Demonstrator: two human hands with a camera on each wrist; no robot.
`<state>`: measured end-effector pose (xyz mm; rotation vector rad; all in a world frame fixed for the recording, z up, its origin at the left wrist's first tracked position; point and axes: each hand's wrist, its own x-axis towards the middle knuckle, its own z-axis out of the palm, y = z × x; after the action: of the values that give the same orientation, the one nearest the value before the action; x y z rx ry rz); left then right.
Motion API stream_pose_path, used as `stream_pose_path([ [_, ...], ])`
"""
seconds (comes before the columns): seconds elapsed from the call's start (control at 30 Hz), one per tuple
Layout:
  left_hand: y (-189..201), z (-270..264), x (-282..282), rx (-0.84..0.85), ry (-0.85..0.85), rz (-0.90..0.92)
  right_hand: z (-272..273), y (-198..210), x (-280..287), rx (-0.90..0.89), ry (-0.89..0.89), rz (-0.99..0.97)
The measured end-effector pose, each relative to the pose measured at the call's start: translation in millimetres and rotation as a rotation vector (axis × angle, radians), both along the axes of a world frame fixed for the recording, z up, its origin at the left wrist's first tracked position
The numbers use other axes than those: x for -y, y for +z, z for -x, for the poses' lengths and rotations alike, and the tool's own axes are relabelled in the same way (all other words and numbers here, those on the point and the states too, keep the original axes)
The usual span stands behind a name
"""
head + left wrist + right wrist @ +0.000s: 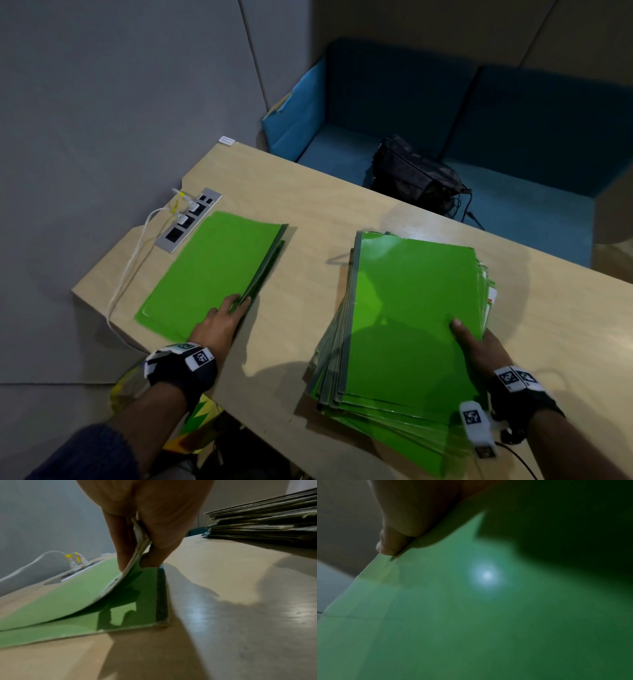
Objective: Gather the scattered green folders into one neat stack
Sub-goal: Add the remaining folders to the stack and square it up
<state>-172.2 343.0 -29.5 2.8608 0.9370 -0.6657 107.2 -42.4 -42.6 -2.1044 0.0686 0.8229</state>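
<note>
Two green folders (212, 270) lie on the left of the wooden table (308, 212), one on top of the other. My left hand (233, 308) pinches the near right corner of the upper folder (68, 596) and bends it up off the lower folder (130, 615). A thick, fanned stack of green folders (407, 325) lies on the right. My right hand (472, 339) grips the stack's right edge, thumb on the top cover (471, 615); its fingers are hidden under the stack. The stack's edge (267, 524) also shows in the left wrist view.
A metal socket panel (190, 219) with white plugs and a white cable (130, 270) sits at the table's left edge, just beyond the two folders. A dark bag (418, 174) lies on the blue sofa (513, 144) behind the table. Bare tabletop separates the two folder groups.
</note>
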Motion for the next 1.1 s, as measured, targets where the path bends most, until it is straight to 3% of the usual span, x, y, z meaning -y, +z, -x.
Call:
stream_pose_path([
  [0.3, -7.6, 0.6, -3.9, -0.073, 0.172, -0.025, -0.5, -3.2, 1.0, 0.017, 0.008, 0.032],
  [0.4, -2.9, -4.4, -1.7, -0.091, 0.16, -0.033, -1.4, -3.2, -0.1, 0.022, -0.006, 0.023],
  [0.6, -5.4, -10.1, 4.1, 0.014, 0.233, -0.151, -1.5, -1.5, -1.8, 0.012, 0.003, 0.01],
  [0.73, 24.2, -13.9, 2.8, 0.022, 0.234, -0.119, -1.3, -1.0, -1.4, 0.018, 0.005, 0.013],
  [0.83, 70.5, -25.3, 5.0, 0.168, 0.261, -0.061, 0.0, -0.2, -1.1, 0.015, -0.002, 0.014],
  [0.9, 105.6, -32.7, 3.9, 0.353, 0.19, -0.081, -0.8, 1.4, -1.4, 0.008, -0.01, 0.013],
  [1.03, 165.2, -53.2, 16.0, 0.865, -0.147, -0.019, -1.0, 5.8, -2.6, 0.001, -0.014, 0.016],
  [1.1, 172.3, -64.4, 29.5, 0.998, -0.385, 0.063, -0.6, 4.8, -1.6, 0.003, -0.032, 0.001],
])
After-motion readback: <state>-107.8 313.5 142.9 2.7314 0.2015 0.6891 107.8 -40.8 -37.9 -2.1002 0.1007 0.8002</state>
